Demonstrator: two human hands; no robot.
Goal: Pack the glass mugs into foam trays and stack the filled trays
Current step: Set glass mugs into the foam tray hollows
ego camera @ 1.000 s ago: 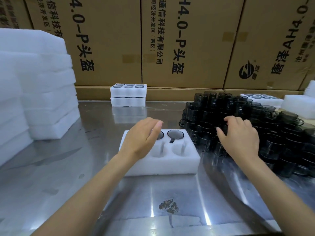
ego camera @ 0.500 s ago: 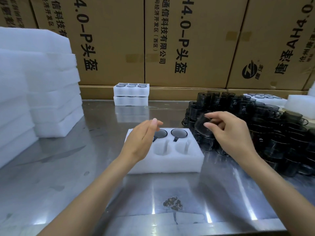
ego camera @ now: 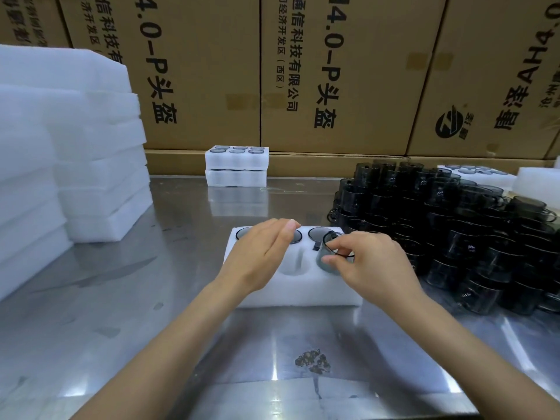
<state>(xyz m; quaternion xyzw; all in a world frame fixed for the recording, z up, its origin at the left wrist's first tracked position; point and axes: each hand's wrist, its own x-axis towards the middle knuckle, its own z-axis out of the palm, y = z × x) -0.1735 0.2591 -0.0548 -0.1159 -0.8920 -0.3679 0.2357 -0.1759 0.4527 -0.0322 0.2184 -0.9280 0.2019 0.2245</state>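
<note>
Mug pinched in right hand over foam tray; left hand flat, fingers straight.

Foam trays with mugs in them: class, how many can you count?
4: front tray being filled; upper tray and lower tray stacked by the boxes; far-right tray behind the loose mugs. More may be hidden.

A shiny steel desk reflects streaks of overhead light, with a dark scuffed patch near its front edge. Behind it stands a wall of large cardboard cartons printed with black lettering
</note>
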